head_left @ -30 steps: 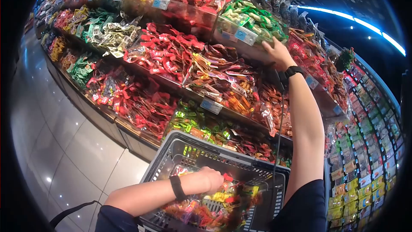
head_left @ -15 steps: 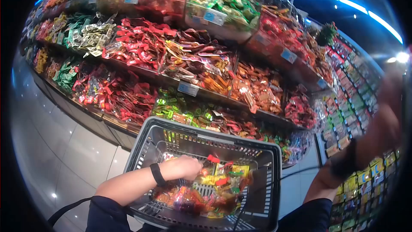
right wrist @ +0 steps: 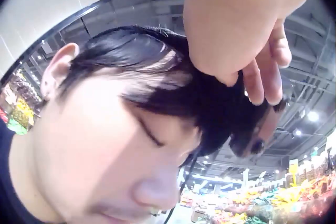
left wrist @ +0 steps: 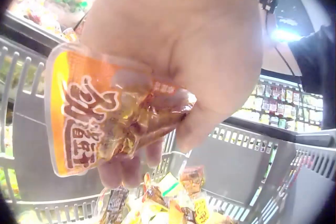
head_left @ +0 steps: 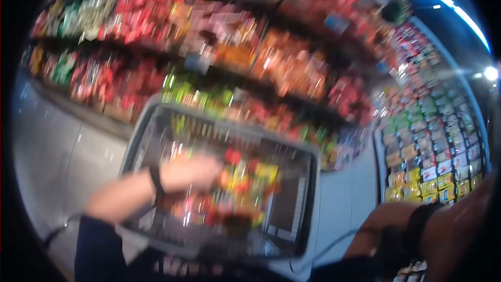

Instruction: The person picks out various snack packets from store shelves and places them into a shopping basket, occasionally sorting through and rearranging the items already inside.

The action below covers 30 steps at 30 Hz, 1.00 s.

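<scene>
In the left wrist view my left hand (left wrist: 178,29) grips an orange snack packet (left wrist: 105,119) with dark brown lettering and a clear window. That hand is over a dark grey shopping basket (head_left: 250,134), blurred in the head view. Several colourful snack packets (left wrist: 157,200) lie in the basket below the fingers. My right hand (right wrist: 236,24) is raised to the head, its fingers (right wrist: 253,82) loosely bent over the hair beside the dark head-worn camera (right wrist: 247,140). Its thumb is hidden.
Tiered shelves of loose wrapped snacks (head_left: 292,62) curve behind the basket. A rack of packets (head_left: 433,151) stands to the right, beyond a strip of floor (head_left: 344,203). Pale floor tiles (head_left: 52,125) lie at left. A thin cable (head_left: 334,240) runs near my right arm.
My right hand has left the upper shelf bin of green packets and come back, up to the head. The head view has shifted and blurred. My left hand stays over the basket.
</scene>
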Each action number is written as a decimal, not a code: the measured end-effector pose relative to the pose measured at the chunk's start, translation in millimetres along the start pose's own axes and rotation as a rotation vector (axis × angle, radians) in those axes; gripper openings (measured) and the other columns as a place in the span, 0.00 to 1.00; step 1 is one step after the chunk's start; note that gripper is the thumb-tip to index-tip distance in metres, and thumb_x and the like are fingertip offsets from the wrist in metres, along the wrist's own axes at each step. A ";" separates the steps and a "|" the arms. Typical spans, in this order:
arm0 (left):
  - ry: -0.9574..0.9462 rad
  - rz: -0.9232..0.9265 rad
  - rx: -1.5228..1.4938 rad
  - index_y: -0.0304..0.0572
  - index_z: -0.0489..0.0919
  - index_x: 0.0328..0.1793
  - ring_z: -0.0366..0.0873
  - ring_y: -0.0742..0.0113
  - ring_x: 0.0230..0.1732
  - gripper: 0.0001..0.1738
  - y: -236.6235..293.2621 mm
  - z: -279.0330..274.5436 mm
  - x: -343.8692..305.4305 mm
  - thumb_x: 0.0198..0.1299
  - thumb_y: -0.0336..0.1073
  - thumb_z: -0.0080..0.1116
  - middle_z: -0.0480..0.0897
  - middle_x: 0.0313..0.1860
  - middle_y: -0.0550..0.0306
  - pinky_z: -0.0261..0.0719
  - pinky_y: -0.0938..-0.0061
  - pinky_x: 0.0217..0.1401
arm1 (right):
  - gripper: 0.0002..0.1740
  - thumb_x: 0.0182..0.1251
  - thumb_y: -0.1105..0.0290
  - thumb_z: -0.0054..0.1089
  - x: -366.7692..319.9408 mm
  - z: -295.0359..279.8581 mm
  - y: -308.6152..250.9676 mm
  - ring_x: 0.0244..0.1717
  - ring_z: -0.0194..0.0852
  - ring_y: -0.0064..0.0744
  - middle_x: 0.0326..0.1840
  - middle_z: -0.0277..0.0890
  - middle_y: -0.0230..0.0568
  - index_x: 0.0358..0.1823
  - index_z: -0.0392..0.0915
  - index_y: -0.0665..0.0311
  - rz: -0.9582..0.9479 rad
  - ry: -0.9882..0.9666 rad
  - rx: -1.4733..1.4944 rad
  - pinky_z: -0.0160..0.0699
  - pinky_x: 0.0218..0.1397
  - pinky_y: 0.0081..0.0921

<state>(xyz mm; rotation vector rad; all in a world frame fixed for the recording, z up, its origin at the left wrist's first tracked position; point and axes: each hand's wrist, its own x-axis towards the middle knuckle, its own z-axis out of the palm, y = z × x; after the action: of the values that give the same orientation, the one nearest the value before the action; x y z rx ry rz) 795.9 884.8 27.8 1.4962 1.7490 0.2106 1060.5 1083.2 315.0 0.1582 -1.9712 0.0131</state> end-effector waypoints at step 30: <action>0.122 0.014 -0.936 0.37 0.77 0.56 0.74 0.82 0.28 0.17 -46.4 -14.1 31.3 0.72 0.42 0.52 0.84 0.38 0.59 0.71 0.84 0.28 | 0.09 0.63 0.69 0.64 -206.7 245.8 -20.3 0.20 0.72 0.28 0.19 0.72 0.37 0.31 0.76 0.66 0.691 -0.611 0.500 0.70 0.26 0.24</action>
<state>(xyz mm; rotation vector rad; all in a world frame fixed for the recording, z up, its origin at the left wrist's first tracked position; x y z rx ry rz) 752.5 904.5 -4.7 0.8065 1.3967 0.9884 917.9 1064.5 27.1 -0.2333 -2.5003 1.0133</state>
